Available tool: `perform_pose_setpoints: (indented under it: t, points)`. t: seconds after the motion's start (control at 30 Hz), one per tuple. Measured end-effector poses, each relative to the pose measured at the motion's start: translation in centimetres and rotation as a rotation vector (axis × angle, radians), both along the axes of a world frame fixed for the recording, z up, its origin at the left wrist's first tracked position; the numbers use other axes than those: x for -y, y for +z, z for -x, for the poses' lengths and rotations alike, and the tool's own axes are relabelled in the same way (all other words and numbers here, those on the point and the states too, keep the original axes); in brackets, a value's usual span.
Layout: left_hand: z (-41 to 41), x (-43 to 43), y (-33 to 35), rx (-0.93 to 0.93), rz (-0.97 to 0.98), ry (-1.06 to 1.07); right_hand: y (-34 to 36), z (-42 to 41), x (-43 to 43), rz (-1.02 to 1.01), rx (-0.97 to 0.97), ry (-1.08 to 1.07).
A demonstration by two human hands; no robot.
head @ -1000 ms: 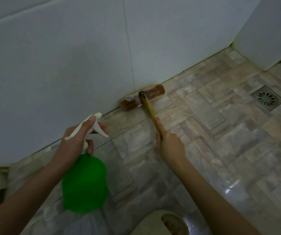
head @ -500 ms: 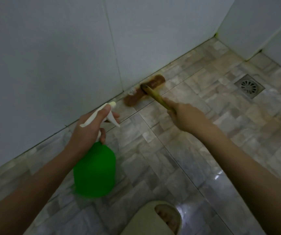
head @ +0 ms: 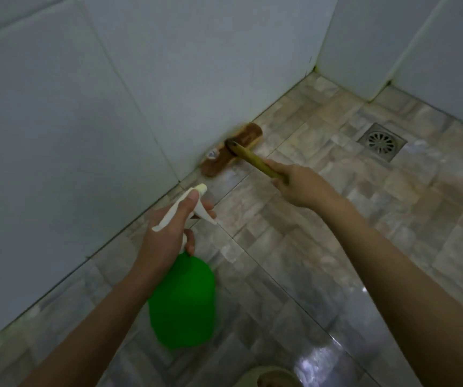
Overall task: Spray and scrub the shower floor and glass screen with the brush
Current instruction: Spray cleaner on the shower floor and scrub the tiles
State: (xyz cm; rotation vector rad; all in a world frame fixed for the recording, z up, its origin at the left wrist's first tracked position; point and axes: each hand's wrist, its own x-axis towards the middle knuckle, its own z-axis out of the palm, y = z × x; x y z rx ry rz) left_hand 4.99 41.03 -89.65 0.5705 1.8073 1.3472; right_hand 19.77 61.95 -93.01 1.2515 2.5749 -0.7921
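Two hands are occupied at this moment: the brush (head: 231, 149) is held by the right hand (head: 298, 187), whose fingers are wrapped around the yellow handle, and the green spray bottle (head: 183, 300) is gripped at its white sprayer neck by the left hand (head: 166, 233); whether the trigger is being squeezed cannot be told. Compared with one second ago, the brush head is moved a little along the foot of the wall (head: 85, 107), away from the vertical tile joint and toward the corner at 1 o'clock, and the right arm is stretched further out. From this it is judged that the scrubbing of the shower floor (head: 336, 247) is under way along its edge, while the glass screen is probably still to be done; it cannot be told whether the panels at 2 o'clock are glass. The bristle head is pressed into the line where floor and wall meet, so no room is left at 11 o'clock from it. Open floor is left at 3 o'clock from the brush, as far as the drain (head: 382, 141), and at 5 o'clock, where a wet shine is seen. A slipper (head: 272, 378) is seen at 6 o'clock, at the bottom edge of the view, so a long backward pull is limited there.
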Motion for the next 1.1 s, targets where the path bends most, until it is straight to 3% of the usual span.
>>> perform_pose_setpoints:
  t: [0.17,0.33,0.57,0.73,0.97,1.1]
  points:
    - [-0.3,-2.0,0.2,0.069,-0.026,-0.002,3.1,-6.9,2.1,0.065,0.178,-0.12]
    - [0.2,-3.6,0.7,0.033,-0.016,0.012,0.2,-0.4,-4.7,-0.057,0.029,-0.159]
    - [1.3,-5.4,0.8,-0.047,0.006,0.029,4.4,-7.0,-2.7,0.031,0.235,-0.156]
    - [1.3,-7.2,0.5,-0.035,-0.035,0.001,1.8,-1.0,-10.4,-0.085,0.092,-0.137]
    - [0.8,-9.2,-0.1,-0.032,-0.033,-0.006,5.3,-6.6,-9.7,-0.003,0.295,-0.128]
    - [0.2,-10.4,0.0,-0.052,-0.029,-0.032,3.1,-2.5,-15.3,-0.105,0.164,-0.156]
